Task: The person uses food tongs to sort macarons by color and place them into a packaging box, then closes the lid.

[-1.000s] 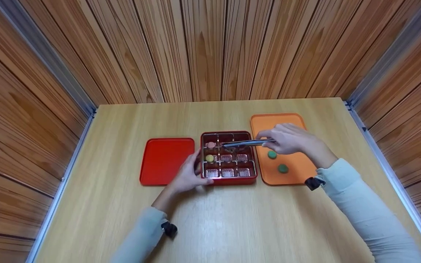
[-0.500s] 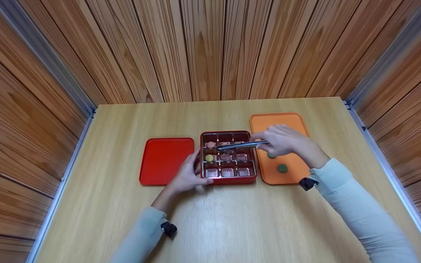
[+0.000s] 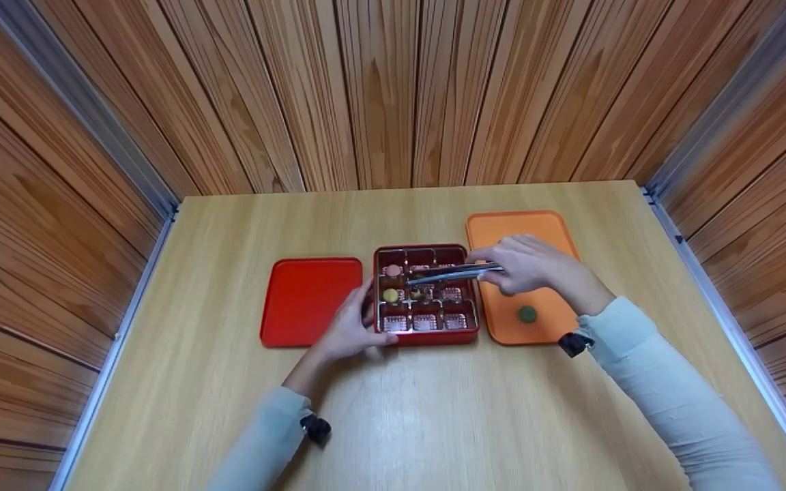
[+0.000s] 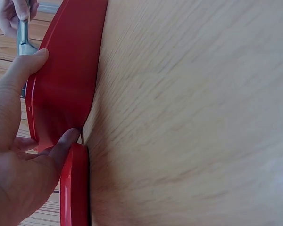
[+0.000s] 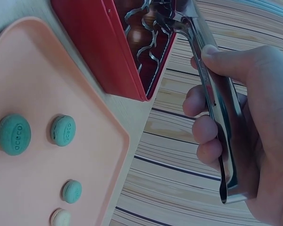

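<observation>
My left hand (image 3: 352, 327) grips the near left corner of a red box (image 3: 437, 337), thumb on the front wall and fingers along the left side. My right hand (image 3: 522, 262) holds metal tongs (image 3: 453, 273), whose tips reach into the box's clear compartmented insert. In the left column sit a pink macaron (image 3: 394, 271) and a yellow macaron (image 3: 391, 295). A small brownish shape (image 3: 417, 293) shows in the middle compartment, too unclear to name. In the right wrist view the thumb and fingers wrap the tongs (image 5: 219, 108); their tips are partly out of frame.
A flat red lid (image 3: 311, 300) lies left of the box. On the right, an orange tray (image 3: 502, 327) carries several macarons, among them a green macaron (image 5: 14, 134) and a cream macaron (image 5: 61, 218). Wood-panelled walls (image 3: 386, 95) surround the table.
The right hand and tongs have moved slightly left and nearer me over the box. The tongs' arms have spread apart, and a brownish shape now shows in the middle compartment. The left hand stays still.
</observation>
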Demonstrator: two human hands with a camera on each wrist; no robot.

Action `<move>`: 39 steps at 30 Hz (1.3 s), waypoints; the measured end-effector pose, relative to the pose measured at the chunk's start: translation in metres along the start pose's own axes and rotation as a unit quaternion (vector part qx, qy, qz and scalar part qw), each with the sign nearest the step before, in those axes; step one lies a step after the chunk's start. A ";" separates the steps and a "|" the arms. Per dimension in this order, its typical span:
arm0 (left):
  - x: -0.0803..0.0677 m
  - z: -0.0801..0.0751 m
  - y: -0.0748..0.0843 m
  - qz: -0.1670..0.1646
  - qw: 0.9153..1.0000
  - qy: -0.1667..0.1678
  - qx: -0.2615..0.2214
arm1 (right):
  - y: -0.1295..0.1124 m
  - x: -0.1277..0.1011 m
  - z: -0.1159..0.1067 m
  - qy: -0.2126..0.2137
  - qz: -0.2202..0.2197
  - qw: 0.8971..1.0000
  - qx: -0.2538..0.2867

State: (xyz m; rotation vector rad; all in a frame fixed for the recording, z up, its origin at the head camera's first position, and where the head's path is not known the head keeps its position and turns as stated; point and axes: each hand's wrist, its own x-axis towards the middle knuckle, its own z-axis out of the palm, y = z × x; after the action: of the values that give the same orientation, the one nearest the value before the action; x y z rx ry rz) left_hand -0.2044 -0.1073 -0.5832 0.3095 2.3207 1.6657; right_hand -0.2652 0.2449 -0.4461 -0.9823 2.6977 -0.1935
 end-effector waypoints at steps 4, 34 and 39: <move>0.000 -0.001 -0.001 0.004 1.000 -0.002 0.008 | 0.000 0.000 0.000 -0.003 0.012 1.000 0.008; 0.001 -0.002 0.000 -0.001 1.000 -0.005 0.006 | 0.065 -0.054 -0.007 0.057 0.055 0.997 0.013; 0.001 0.000 0.000 -0.006 1.000 -0.002 0.013 | 0.076 -0.070 -0.007 0.051 0.073 0.996 0.017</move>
State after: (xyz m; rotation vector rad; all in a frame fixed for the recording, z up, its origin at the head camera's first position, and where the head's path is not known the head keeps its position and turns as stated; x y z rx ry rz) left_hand -0.2050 -0.1074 -0.5827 0.3048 2.3380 1.6293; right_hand -0.2623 0.3484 -0.4415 -0.7820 2.8357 -0.2656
